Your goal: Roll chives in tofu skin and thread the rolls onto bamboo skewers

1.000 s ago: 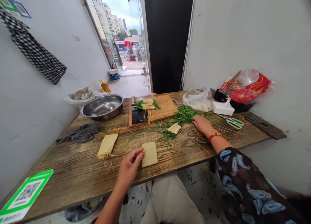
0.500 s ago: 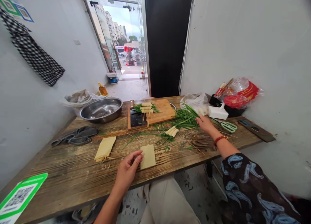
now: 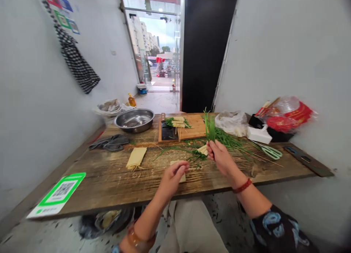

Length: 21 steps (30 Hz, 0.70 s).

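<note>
My right hand (image 3: 221, 157) is closed around a small bunch of green chives (image 3: 210, 127), held upright over the table. Loosely curved, the fingers of my left hand (image 3: 173, 177) hold nothing visible. Partly hidden beneath that hand is a pale yellow tofu skin sheet (image 3: 182, 178). A stack of similar tofu skin sheets (image 3: 136, 157) lies farther left. Tofu skin rolls with greens (image 3: 202, 150) rest just left of my right hand, partly covered by it. More chives (image 3: 230, 140) spread out behind the right hand.
Skewered rolls (image 3: 178, 122) lie on a wooden cutting board (image 3: 196, 128) beside a dark knife blade (image 3: 168, 132). A steel basin (image 3: 134, 121) and grey cloth (image 3: 111, 143) are on the left. Green-handled scissors (image 3: 271, 152), a white tissue box (image 3: 259, 134) and a phone (image 3: 307, 160) lie right.
My right hand has drawn a bunch of chives away from the pile, toward my left hand. The left hand has moved over the single sheet. The view has turned left.
</note>
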{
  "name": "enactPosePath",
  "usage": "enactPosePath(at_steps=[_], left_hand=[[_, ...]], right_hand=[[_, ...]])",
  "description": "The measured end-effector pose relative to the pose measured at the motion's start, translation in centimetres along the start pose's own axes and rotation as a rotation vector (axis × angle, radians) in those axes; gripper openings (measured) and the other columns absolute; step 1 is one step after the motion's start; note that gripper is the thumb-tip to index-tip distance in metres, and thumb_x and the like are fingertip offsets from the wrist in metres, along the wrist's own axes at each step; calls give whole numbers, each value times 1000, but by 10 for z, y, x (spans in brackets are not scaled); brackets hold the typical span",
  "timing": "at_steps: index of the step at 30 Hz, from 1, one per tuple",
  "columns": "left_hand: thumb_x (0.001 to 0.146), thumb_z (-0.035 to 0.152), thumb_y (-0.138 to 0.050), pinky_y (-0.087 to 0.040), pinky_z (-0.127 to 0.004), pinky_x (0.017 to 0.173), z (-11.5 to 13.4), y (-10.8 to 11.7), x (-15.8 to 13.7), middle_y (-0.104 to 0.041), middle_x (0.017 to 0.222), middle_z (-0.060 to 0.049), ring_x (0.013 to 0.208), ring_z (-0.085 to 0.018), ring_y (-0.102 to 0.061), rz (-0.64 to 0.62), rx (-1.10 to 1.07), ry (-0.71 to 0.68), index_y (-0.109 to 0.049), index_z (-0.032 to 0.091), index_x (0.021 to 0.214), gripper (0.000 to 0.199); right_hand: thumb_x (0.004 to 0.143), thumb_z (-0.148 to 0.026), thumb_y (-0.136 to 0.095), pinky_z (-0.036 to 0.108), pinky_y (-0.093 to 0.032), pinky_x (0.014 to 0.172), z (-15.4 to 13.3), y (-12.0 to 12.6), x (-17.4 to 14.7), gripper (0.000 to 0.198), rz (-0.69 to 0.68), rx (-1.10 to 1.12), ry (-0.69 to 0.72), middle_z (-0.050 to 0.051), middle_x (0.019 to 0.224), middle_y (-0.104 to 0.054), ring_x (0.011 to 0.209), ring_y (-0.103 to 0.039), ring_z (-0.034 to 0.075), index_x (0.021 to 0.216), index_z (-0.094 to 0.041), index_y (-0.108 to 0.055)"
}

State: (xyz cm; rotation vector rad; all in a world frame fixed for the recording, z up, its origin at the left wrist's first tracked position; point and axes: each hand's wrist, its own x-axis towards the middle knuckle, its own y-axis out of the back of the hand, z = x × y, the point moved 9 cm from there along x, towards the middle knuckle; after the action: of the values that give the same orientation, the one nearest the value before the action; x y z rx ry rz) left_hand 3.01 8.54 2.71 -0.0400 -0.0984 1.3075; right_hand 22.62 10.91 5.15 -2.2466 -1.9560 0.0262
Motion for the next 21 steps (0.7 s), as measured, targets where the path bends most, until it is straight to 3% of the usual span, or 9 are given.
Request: enactPosePath(at_steps=[2, 4, 8, 11, 15, 21], left_hand=[[77, 36, -67, -44, -33, 93, 8, -10, 0, -71, 104, -9, 100, -23, -62, 19, -51, -53, -70, 17, 103, 32], [79, 36, -65, -41, -33, 96, 11, -9, -1, -70, 104, -9, 104, -22, -60, 74, -103, -71, -71, 17, 101, 29], [80, 39, -64, -40, -32, 94, 0, 2, -9, -71, 97, -9, 100, -21, -61, 121, -265, 34, -70, 16, 96, 29], [78, 42, -65, -44, -28, 79, -8, 8, -14, -71, 91, -8, 90, -19, -62, 118, -396, 110, -65, 15, 107, 39], [75, 43, -68, -38, -21, 58, -5, 12, -13, -66, 78, -3, 79, -16, -62, 98, -490, 149, -60, 14, 111, 47], [74, 36, -72, -40, -22, 57, 3, 7, -12, -56, 70, 1, 71, -14, -60, -14, -661, 164, -61, 13, 97, 35]], right_hand=[[84, -56, -49, 21, -31, 44, 19, -38, -20, 35, -64, -81, -10, -5, 62, -45, 48, -39, 9, 85, -22, -52], [88, -52, -44, 25, -41, 54, 31, -69, -41, 33, -136, -234, 68, 0, 71, -56, 60, -51, 14, 92, -21, -56], [94, -40, -37, 34, -45, 80, 39, -110, -71, 31, -263, -452, 262, 9, 99, -65, 89, -59, 21, 108, -21, -57], [94, -37, -36, 33, -46, 75, 40, -120, -80, 28, -315, -495, 280, 8, 92, -66, 84, -60, 21, 102, -22, -59], [94, -35, -36, 33, -46, 76, 34, -121, -85, 29, -356, -499, 300, 8, 92, -66, 85, -60, 22, 102, -21, -60], [96, -34, -34, 35, -45, 85, 32, -117, -89, 31, -404, -530, 292, 9, 105, -64, 98, -60, 22, 117, -22, -54]])
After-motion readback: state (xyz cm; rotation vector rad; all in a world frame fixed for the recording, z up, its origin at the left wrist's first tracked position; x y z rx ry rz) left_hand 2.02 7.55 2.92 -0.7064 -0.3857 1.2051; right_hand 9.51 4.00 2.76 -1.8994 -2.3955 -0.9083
